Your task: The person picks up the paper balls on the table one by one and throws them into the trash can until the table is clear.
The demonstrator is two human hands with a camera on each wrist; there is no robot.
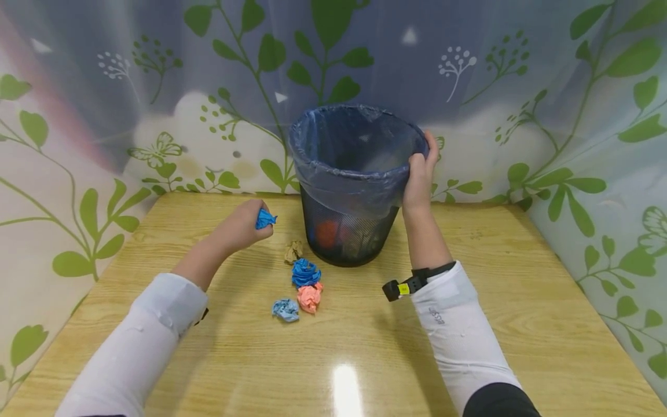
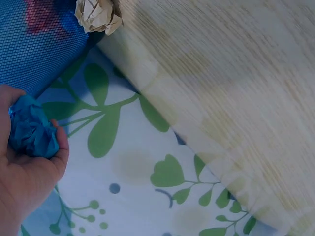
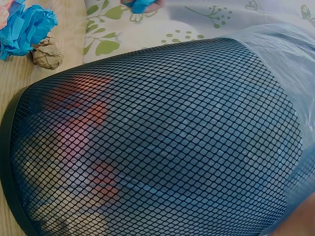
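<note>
- A leaf-print sheet [image 1: 359,58] hangs behind the table's back edge and along both side edges.
- The wooden table [image 1: 521,301] carries everything else.
- A black mesh bin [image 1: 348,234] stands near the middle of the table's back edge, its rim covered by a clear liner [image 1: 339,182].
- The right hand [image 1: 420,179] grips the bin's rim on the right side, thumb to the front and fingers behind, forearm reaching forward.
- The left hand [image 1: 242,225] is raised above the table, left of the bin and towards the back edge, grasping a blue paper ball [image 1: 266,219] — the left wrist view shows the fingers curled round it, while the head view shows mostly one end.
- On the table, in front of the bin, a darker blue ball [image 1: 305,273] lies between a pink ball [image 1: 310,298] and a brown ball [image 1: 293,251] near the bin's base; a pale blue ball [image 1: 285,310] sits just left of the pink one.
- Red and pink scraps [image 3: 74,140] show through the mesh at the bin's bottom — clearer in the right wrist view, where the gripping hand is just a blur in one corner.
</note>
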